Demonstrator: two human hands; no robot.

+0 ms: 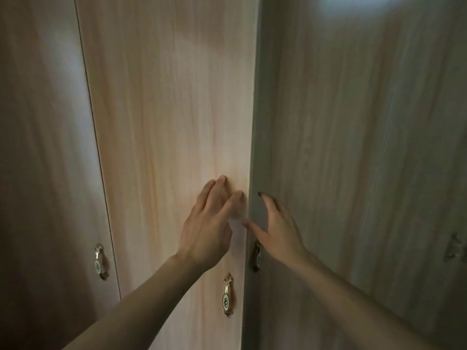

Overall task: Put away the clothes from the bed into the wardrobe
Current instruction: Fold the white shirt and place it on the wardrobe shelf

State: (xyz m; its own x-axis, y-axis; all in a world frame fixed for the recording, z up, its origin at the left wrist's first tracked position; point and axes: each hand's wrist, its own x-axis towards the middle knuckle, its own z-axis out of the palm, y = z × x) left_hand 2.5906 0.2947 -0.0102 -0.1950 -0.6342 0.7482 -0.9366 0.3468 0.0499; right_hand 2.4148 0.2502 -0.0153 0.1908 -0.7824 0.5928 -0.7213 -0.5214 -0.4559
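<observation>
we stand close to the wardrobe (161,72), and neither the clothes nor the bed are in view, so whether any garments are inside we cannot tell. the left hand (209,223) lies on the middle door (166,137) near its right edge, fingers straight and close together, tips touching the panel and holding nothing. the right hand (275,231) rests on the right door (353,147) just beside its left edge, fingers spread apart and likewise empty. the right door looks darker and seems to stand at an angle to the middle one, so we judge it ajar, with the step in hand being to work the two doors at their meeting edges. to do it well we would press flat with the pads, not the nails, keep fingertips out of the gap between the edges, and push evenly so one panel does not catch the other; the middle door handle (227,294) and the right door handle (256,256) sit lower down and give a surer hold. the panels are smooth, pale wood-grain laminate with long vertical streaks, flat and tall; the left door (43,147) matches. the handles are small, ornate, brass-coloured drops with an oval cream inset.
</observation>
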